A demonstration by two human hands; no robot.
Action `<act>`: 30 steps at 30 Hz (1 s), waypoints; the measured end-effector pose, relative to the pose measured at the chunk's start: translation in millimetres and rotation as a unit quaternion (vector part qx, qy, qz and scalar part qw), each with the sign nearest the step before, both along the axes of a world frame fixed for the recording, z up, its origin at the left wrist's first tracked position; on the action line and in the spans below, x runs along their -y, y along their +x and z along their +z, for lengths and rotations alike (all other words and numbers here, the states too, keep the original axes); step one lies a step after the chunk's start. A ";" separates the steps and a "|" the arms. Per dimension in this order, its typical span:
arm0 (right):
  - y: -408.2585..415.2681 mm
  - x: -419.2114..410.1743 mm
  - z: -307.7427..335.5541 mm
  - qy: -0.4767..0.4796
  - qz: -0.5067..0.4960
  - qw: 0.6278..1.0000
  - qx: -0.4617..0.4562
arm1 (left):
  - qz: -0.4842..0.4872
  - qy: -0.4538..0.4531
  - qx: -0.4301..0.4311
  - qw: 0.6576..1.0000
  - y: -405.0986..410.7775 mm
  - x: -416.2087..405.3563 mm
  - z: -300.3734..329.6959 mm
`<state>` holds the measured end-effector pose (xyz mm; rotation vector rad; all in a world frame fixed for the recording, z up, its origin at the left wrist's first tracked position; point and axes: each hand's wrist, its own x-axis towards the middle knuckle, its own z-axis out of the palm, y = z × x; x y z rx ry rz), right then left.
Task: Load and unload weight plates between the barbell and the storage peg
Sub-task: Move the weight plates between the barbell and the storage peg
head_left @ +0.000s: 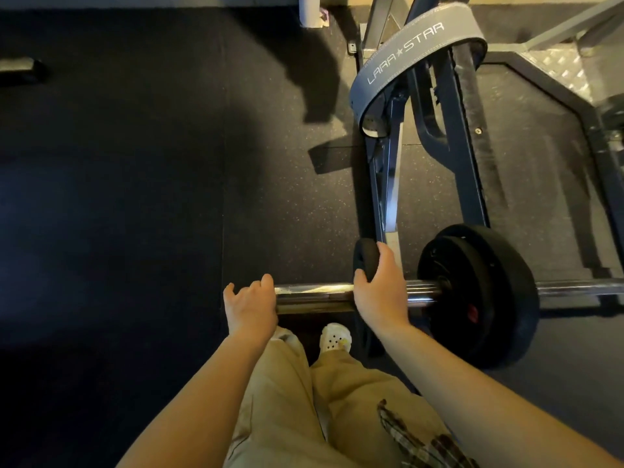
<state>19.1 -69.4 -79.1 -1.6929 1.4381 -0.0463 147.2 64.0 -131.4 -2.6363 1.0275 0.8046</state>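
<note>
Your right hand [380, 292] is gripping a small black plate [366, 261] on the bar [314, 295], fingers curled over its edge. Just beside this grip, your left hand [251, 307] is resting relaxed at the bar's end. Two bigger plates [486, 295] are sitting further along the bar, beyond your right hand.

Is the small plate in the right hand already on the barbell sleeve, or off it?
On. The small plate straddles the barbell sleeve, apart from the large plates; the right hand grips its rim.
</note>
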 end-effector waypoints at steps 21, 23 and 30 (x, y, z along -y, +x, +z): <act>-35.7 -24.8 14.0 -0.021 0.125 0.988 -0.084 | 0.035 -0.045 -0.039 0.998 -0.3 -0.2 0.5; -26.8 -9.3 11.7 -0.041 0.145 0.985 -0.086 | 0.049 -0.071 -0.032 0.996 -4.6 -3.5 -1.5; 26.1 39.5 -8.1 0.043 0.122 0.985 -0.113 | 0.029 -0.085 0.007 0.996 -8.6 -8.0 -10.2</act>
